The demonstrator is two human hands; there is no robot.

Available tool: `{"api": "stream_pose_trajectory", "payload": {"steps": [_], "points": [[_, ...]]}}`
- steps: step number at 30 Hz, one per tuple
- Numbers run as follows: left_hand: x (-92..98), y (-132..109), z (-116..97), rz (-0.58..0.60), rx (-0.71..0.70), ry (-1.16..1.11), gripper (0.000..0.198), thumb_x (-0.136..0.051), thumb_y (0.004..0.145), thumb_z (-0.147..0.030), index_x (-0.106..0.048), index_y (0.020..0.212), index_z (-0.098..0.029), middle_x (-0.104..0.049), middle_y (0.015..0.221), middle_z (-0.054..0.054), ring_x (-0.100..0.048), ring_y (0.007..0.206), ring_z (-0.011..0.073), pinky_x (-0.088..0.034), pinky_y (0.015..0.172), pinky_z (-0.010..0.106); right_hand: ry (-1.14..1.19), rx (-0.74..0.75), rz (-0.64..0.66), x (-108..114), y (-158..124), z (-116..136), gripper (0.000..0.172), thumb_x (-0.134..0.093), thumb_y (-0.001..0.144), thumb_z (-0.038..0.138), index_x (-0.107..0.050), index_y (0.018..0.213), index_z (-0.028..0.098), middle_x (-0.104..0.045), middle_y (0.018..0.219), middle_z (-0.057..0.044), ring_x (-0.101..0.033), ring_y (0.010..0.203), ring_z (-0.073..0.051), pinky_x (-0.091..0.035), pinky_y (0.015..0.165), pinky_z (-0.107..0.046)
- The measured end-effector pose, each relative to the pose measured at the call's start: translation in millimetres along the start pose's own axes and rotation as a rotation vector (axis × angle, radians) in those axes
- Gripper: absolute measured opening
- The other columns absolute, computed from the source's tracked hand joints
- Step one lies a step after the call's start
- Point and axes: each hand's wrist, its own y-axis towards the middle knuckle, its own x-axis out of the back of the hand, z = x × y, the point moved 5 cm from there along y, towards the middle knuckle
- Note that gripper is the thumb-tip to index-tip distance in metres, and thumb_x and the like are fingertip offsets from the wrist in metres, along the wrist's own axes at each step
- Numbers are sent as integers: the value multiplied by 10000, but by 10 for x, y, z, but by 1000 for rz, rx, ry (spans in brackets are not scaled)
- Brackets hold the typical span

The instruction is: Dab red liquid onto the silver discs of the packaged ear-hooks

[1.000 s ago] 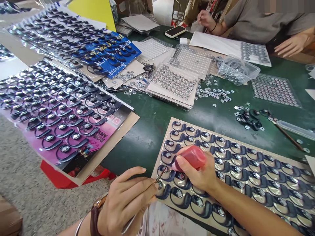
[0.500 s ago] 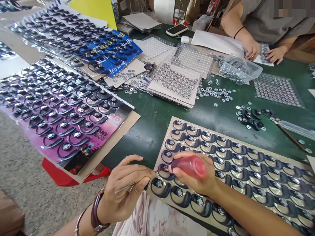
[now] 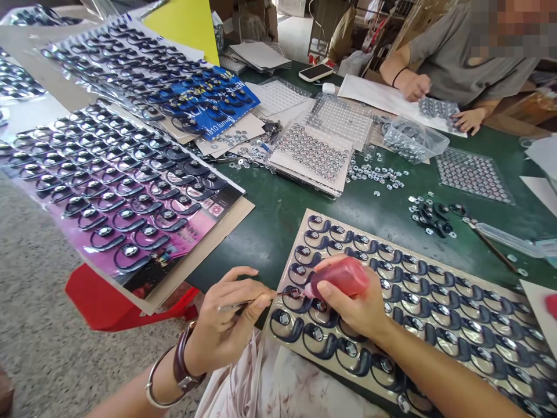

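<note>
My left hand pinches a thin, slender tool, its silvery rear end showing behind my fingers; I cannot make out whether it is tweezers. My right hand is wrapped round a red squeeze bottle, tilted with its nozzle down to the left. Tool tip and nozzle nearly meet over a black curved hook piece near the left edge of a tan board. Rows of such hooks, many with a shiny round stud, cover this board. My right hand and forearm hide part of them.
To the left lie a purple printed sheet and a blue one, both bearing rows of hooks. Beyond the board are stacked trays of metal discs, loose discs and a clear box. A co-worker's hands handle a tray opposite.
The view has shifted slightly. Bottle nozzle and tool tip stay together at about the same hook. The co-worker's hand has lifted away from the small tray.
</note>
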Motion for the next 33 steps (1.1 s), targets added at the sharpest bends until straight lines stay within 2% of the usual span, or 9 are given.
{"api": "stream_pose_trajectory", "payload": {"steps": [3,8,12,15,18,21,23,28,33], "points": [[8,25,75,-24,59,-50,160,-502,878,-75,-627,846,-169,-697,781,-8,-646,676,112,-476,875,350,-45,62,-73,-20,-54,-25,146,-652,787,333,-640,828,194,-689,725,-18,-644,557,-142,-530,546,-254],[10,37,165,-44,112,-81,166,-510,889,-89,-649,845,-169,-691,730,-17,-636,639,107,-483,864,348,-157,181,-77,-74,-84,-15,146,-627,804,322,-685,746,201,-713,759,-39,-682,662,-172,-559,640,-292],[17,28,184,-51,128,-90,163,-518,887,-89,-658,864,-169,-692,723,-16,-637,636,110,-488,862,350,-191,231,-88,-92,-79,3,138,-626,803,324,-687,746,215,-720,731,-29,-687,675,-173,-560,627,-284],[11,32,183,-59,122,-82,157,-525,884,-86,-656,862,-168,-691,715,-16,-629,622,106,-492,847,343,-140,173,-78,-96,-78,-28,120,-639,795,311,-667,750,204,-712,722,-31,-684,633,-166,-559,594,-273],[-1,24,151,-61,98,-65,163,-514,885,-84,-647,840,-166,-688,722,-10,-626,630,107,-492,832,341,61,15,-95,-28,-71,-74,118,-629,817,308,-631,859,198,-707,723,-24,-687,584,-161,-570,554,-258],[16,-39,52,-55,43,-48,167,-505,873,-74,-641,872,-171,-704,793,3,-648,687,119,-487,838,341,198,-112,-55,41,-72,-40,199,-631,821,355,-603,941,200,-705,716,-20,-703,612,-181,-584,564,-268],[61,-118,-66,-55,-45,9,187,-510,848,-58,-637,924,-172,-717,852,14,-669,736,129,-484,860,342,170,-141,-12,50,-100,18,250,-669,785,380,-613,946,196,-707,737,-29,-705,643,-194,-587,586,-280],[119,-350,-339,65,-313,231,194,-504,832,-70,-630,974,-111,-725,906,68,-694,769,140,-495,895,338,0,14,-99,-71,-281,91,164,-686,768,298,-639,888,195,-701,751,-28,-691,603,-175,-571,565,-271],[78,-430,-373,147,-384,270,197,-506,844,-98,-635,992,-75,-724,938,94,-695,823,160,-480,952,344,-111,148,-124,-229,-357,42,136,-653,786,309,-645,860,196,-718,769,-41,-702,642,-182,-572,583,-280]]}}
